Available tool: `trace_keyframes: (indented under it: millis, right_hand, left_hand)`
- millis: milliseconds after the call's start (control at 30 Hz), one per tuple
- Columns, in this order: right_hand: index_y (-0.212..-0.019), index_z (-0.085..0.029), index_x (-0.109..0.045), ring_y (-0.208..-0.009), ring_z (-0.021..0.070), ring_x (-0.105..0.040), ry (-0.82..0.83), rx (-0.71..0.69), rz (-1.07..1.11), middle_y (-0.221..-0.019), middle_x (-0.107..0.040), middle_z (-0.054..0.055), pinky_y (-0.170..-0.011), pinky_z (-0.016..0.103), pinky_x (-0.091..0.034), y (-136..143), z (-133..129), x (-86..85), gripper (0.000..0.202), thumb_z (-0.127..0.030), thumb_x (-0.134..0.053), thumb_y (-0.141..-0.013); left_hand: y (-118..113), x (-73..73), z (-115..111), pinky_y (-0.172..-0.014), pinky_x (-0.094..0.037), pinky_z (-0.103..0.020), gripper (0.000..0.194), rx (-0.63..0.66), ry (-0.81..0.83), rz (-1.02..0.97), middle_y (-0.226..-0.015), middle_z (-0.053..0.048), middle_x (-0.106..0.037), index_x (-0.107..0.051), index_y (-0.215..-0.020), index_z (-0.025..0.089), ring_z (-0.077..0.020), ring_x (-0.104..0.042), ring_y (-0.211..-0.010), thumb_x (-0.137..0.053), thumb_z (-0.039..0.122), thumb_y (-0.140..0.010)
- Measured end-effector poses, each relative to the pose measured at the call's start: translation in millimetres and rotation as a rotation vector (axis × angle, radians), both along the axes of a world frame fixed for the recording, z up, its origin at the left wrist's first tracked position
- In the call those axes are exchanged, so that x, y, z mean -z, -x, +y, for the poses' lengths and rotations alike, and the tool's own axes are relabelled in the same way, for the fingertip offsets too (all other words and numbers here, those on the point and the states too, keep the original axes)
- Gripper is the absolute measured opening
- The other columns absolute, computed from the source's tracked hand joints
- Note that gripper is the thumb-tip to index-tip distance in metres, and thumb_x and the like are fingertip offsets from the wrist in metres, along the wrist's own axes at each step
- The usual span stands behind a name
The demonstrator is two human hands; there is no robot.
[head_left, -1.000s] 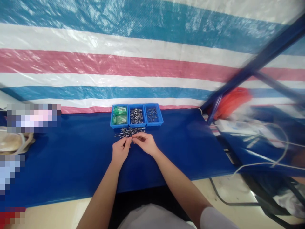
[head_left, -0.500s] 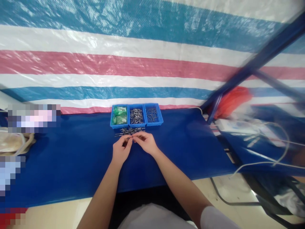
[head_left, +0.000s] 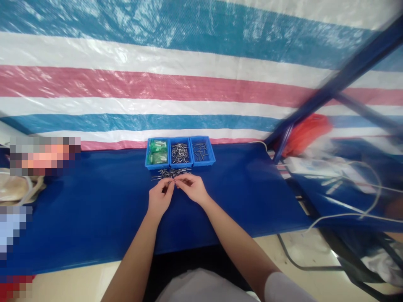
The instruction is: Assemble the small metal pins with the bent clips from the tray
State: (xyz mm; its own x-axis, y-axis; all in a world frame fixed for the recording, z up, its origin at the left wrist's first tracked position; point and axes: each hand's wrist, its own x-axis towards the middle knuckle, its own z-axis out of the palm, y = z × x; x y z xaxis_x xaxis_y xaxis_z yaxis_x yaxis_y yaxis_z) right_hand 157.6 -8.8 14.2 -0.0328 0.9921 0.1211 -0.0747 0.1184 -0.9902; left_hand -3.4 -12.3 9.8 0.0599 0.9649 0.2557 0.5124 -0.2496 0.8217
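My left hand (head_left: 160, 195) and my right hand (head_left: 193, 188) meet at the fingertips, both in a closed pinch. Whatever sits between the fingers is too small to make out. Just beyond them a loose pile of thin metal pins or rivets (head_left: 172, 173) lies on the blue tabletop (head_left: 239, 188). Behind the pile stand three blue bins in a row. The left bin (head_left: 157, 167) holds green plastic packets (head_left: 159, 157). Many shiny metal pieces (head_left: 180, 153) fill the middle bin (head_left: 181, 165), while thinner pins (head_left: 200, 152) lie sparsely in the right bin (head_left: 204, 162).
A striped plastic sheet (head_left: 189, 88) hangs behind the table. Blue metal posts (head_left: 330, 90) rise at the right, beside a red bag (head_left: 310, 132) and a white cable (head_left: 340, 215) on another surface. A tan bag (head_left: 19, 188) and blurred-out shapes are at the left.
My hands stay in almost the same place, fingertips still together. The blurred patch at the far left has changed colour.
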Motion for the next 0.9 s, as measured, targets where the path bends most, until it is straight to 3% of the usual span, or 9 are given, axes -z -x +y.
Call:
trace_keyframes:
  millis: [600, 900]
  right_hand:
    - [-0.092, -0.02, -0.076, -0.069, 0.0159, -0.07, 0.015, -0.013, 0.026, -0.088, -0.074, 0.005, -0.067, 0.029, -0.06, -0.2, -0.9, 4.3, 0.024, -0.038, -0.077, -0.076]
    - [-0.09, -0.019, -0.075, -0.069, 0.0166, -0.07, 0.026, -0.007, 0.014, -0.085, -0.075, 0.005, -0.068, 0.03, -0.059, 0.6, -1.9, -0.6, 0.026, -0.041, -0.076, -0.076]
  left_hand:
    - [2.7, -2.8, 0.3, -0.062, -0.049, -0.023, 0.034, 0.014, -0.028, 0.025, -0.063, 0.0, -0.067, -0.073, -0.081, 0.02, -0.0123, -0.063, -0.058, -0.053, 0.044, -0.093]
    - [1.0, -3.3, -0.3, -0.064, -0.05, -0.023, 0.027, -0.025, -0.003, -0.032, -0.067, 0.001, -0.068, -0.072, -0.089, 0.02, -0.0115, -0.062, -0.06, -0.058, 0.044, -0.09]
